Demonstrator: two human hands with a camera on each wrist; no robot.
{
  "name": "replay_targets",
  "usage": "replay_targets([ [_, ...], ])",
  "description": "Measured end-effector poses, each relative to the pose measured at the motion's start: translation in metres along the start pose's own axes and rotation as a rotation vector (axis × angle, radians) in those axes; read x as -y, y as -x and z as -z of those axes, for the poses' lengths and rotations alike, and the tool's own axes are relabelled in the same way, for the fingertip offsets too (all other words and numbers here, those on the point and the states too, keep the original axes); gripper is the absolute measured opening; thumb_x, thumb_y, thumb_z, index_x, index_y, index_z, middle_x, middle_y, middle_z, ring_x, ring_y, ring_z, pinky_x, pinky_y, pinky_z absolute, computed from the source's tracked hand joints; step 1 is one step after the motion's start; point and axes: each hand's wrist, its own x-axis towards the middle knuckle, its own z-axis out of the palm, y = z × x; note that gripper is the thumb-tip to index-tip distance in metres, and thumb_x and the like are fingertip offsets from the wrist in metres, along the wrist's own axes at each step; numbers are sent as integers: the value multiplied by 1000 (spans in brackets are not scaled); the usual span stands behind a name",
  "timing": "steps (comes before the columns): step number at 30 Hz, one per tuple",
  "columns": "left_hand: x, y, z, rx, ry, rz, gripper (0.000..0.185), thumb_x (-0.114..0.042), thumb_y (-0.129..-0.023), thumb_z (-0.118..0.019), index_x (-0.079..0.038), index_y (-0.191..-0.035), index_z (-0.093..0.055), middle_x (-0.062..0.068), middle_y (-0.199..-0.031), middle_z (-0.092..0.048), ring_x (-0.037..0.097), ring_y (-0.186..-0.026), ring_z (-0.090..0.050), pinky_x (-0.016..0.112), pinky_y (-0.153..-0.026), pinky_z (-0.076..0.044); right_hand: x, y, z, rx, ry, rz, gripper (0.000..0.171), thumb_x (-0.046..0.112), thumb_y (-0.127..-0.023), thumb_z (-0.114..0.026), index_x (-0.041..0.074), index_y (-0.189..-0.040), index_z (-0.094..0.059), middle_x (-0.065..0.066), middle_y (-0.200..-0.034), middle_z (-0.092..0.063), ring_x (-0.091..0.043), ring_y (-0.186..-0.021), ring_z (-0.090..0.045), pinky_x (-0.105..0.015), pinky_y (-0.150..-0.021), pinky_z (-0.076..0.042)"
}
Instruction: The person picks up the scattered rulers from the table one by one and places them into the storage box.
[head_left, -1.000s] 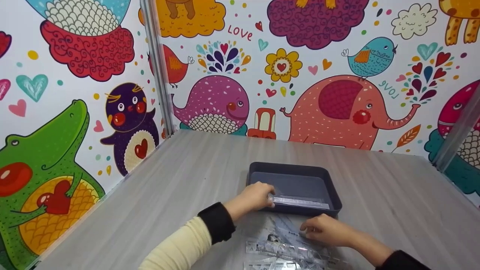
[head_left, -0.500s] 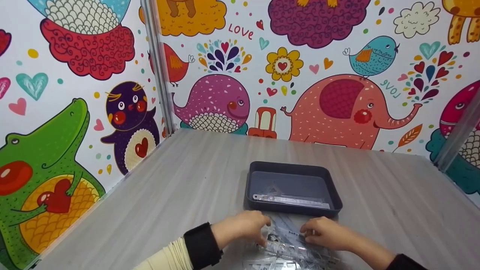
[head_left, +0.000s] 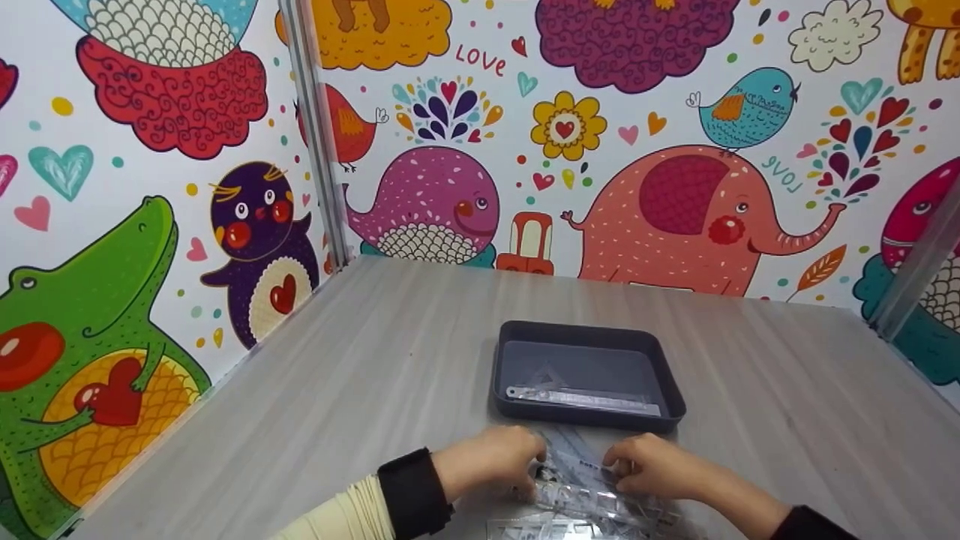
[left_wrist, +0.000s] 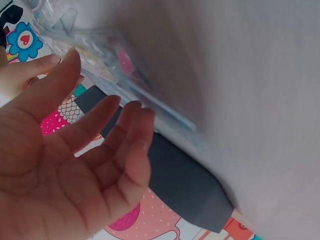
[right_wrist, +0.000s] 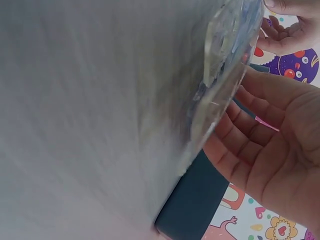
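Note:
A dark grey tray (head_left: pixel 671 390) stands mid-table with a clear ruler (head_left: pixel 581 400) and a clear set square (head_left: pixel 551 377) lying in it. Just in front of it lies a pile of clear plastic packets (head_left: pixel 581 491). My left hand (head_left: pixel 517 459) hovers at the pile's left side; in the left wrist view its fingers (left_wrist: pixel 127 132) are loosely bent and hold nothing, close to the packets (left_wrist: pixel 115 57). My right hand (head_left: pixel 626 466) rests on the pile's right side, fingers (right_wrist: pixel 250 120) relaxed against a packet (right_wrist: pixel 225 65).
The grey wood-grain table (head_left: pixel 360 360) is boxed in by cartoon-printed walls at the left (head_left: pixel 112 262) and back (head_left: pixel 675 187). A metal post (head_left: pixel 315 142) marks the left corner, another (head_left: pixel 911 262) the right.
My left hand drew back out of the tray, leaving the ruler there, and came down to the packet pile. The right hand stayed on the pile.

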Motion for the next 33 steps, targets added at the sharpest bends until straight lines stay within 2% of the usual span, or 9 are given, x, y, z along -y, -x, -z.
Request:
replay_targets([
  [6, -1, 1, 1, 14, 8, 23, 38, -34, -57, -71, -18, -89, -59, -4, -80, -58, 12, -74, -53, 25, -66, -40, -1, -3, -2, 3, -20, -31, 20, 4, -62, -63, 3, -82, -62, 8, -64, -54, 2, -57, -44, -19, -52, -40],
  [14, -2, 3, 1, 37, 49, 60, 24, -34, -58, -70, -16, -67, -56, -8, -61, -51, 9, -56, -46, 21, -54, -37, -3, 0, -4, -32, -41, -41, 15, 6, -62, -64, 5, -76, -59, 9, -61, -52, 3, -55, -44, -17, -50, -39],
  [21, -1, 2, -1, 57, 29, 58, 22, -32, -59, -70, -16, -67, -57, -8, -61, -52, 9, -56, -46, 21, -53, -38, 1, 2, 0, -37, -104, -108, 14, 7, -61, -64, 6, -73, -58, 10, -58, -51, 4, -52, -42, -18, -48, -38],
  [26, 0, 3, 0, 54, 57, 70, 23, -31, -57, -70, -16, -66, -56, -8, -61, -51, 9, -56, -46, 21, -53, -37, 0, 2, 3, -39, -178, -156, 15, 11, -62, -66, 6, -76, -59, 8, -62, -54, 2, -55, -45, -19, -50, -39],
  [30, 0, 5, 0, 47, 80, 71, 22, -30, -57, -71, -16, -66, -57, -8, -61, -51, 8, -56, -46, 21, -52, -38, -3, 1, 5, -21, -289, -176, 18, 12, -65, -66, 3, -80, -60, 2, -67, -56, -2, -59, -47, -21, -52, -39],
  [33, 1, 5, 0, 37, 85, 66, 22, -30, -57, -71, -16, -66, -56, -8, -61, -50, 8, -55, -45, 21, -52, -37, -5, 2, 8, 11, -399, -238, 19, 12, -68, -64, 2, -84, -60, -2, -70, -57, -5, -60, -48, -22, -51, -41],
])
